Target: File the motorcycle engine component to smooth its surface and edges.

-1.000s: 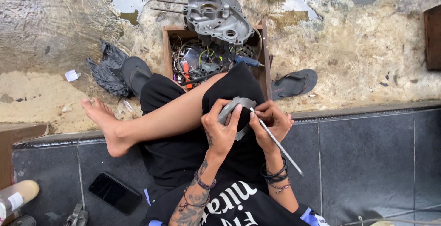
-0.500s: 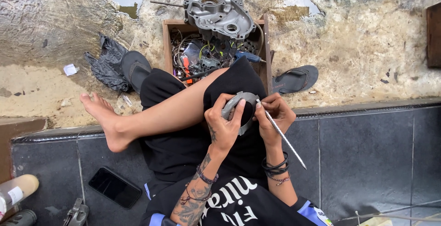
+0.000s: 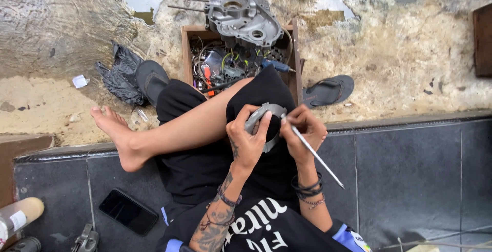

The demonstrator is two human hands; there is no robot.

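— Where is the grey metal ring part (image 3: 262,120)?

— Just below the middle of the frame, over the person's raised knee. The left hand (image 3: 249,138) wraps it from the left, thumb and fingers closed on its rim. The right hand (image 3: 306,131) sits just to its right, pinched shut around a thin metal rod (image 3: 313,154) whose upper tip meets the ring's top edge; the rod slants toward the lower right.

— How many of each?

— One ring, one rod, two hands. Two dark sandals: one (image 3: 150,79) at centre left, one (image 3: 328,90) at centre right. One black phone (image 3: 128,211) on the dark tiles (image 3: 410,170), lower left.

— Any containers?

— One wooden box (image 3: 293,62) at top centre. Inside lies a tangle of wires and small tools (image 3: 225,67). A grey engine casing (image 3: 242,15) rests across its far rim.
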